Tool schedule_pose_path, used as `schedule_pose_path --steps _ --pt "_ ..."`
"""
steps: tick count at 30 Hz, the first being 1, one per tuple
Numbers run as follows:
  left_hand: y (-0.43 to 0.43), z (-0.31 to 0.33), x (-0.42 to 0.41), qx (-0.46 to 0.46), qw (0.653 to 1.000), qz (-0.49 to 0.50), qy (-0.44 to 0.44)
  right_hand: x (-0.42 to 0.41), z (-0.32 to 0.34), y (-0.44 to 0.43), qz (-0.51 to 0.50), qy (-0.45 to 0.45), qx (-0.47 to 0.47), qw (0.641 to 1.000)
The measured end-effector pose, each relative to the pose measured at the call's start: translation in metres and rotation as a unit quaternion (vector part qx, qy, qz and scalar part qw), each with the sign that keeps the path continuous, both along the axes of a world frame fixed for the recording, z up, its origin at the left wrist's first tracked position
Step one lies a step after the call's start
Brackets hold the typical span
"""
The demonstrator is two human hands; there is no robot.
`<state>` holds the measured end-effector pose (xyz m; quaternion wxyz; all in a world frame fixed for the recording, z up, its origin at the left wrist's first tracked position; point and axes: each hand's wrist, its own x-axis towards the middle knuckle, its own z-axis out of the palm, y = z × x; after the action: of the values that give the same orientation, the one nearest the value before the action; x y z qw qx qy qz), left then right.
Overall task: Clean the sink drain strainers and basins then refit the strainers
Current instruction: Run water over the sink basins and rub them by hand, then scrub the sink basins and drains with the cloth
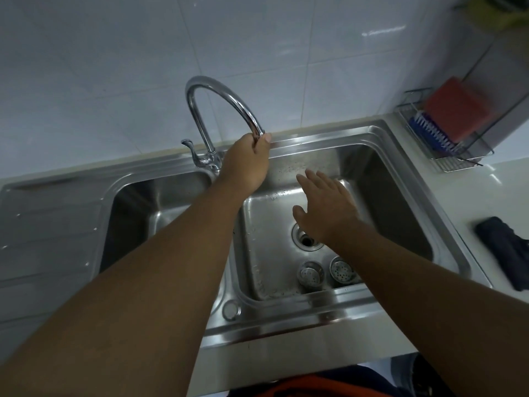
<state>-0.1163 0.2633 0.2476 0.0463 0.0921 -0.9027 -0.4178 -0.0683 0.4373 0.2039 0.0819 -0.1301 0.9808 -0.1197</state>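
- The white counter carries a stainless double sink set against its tiled back edge.
- The right basin is the larger of the two; its drain opening is bare, with no strainer fitted.
- The left basin lies mostly behind the left forearm, so its drain cannot be seen.
- A chrome gooseneck faucet rises from the sink's back edge between the basins, its spout arching toward the right basin.
- A wire rack stands at the counter's back right corner, holding a red sponge and a blue brush.
- A dark cloth lies near the counter's right edge.
- The left hand is closed around the tip of the faucet spout.
- The right hand hovers over the right basin with fingers spread apart, holding nothing, just above the drain opening.
- Two metal strainers sit side by side on the right basin's floor near its front wall: the left strainer and the right strainer, partly hidden by the right forearm.
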Motion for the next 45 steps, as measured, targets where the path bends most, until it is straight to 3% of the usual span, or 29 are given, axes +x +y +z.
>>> schedule_pose_path --steps 4,18,23,27,34,45 --pt "-0.007 -0.015 0.024 0.05 0.998 0.033 0.034 0.0 0.003 -0.005 0.02 0.008 0.008 1.0" --pt "-0.014 -0.016 0.035 0.016 0.997 0.011 0.068 0.029 0.009 0.001 -0.048 0.0 0.021 0.999" --pt "0.004 -0.016 0.023 -0.007 0.999 0.029 0.034 0.052 0.011 0.009 -0.096 -0.005 0.024 0.995" --pt "0.026 -0.037 0.046 -0.043 0.995 -0.058 -0.07 0.066 0.004 0.03 -0.125 -0.018 0.031 0.991" --pt "0.093 -0.081 0.099 -0.111 0.976 -0.159 -0.101 0.085 -0.026 0.113 -0.134 -0.016 0.045 0.99" --pt "0.316 -0.112 0.111 -0.168 0.953 -0.236 -0.085 0.067 -0.08 0.328 -0.117 0.006 0.128 0.985"
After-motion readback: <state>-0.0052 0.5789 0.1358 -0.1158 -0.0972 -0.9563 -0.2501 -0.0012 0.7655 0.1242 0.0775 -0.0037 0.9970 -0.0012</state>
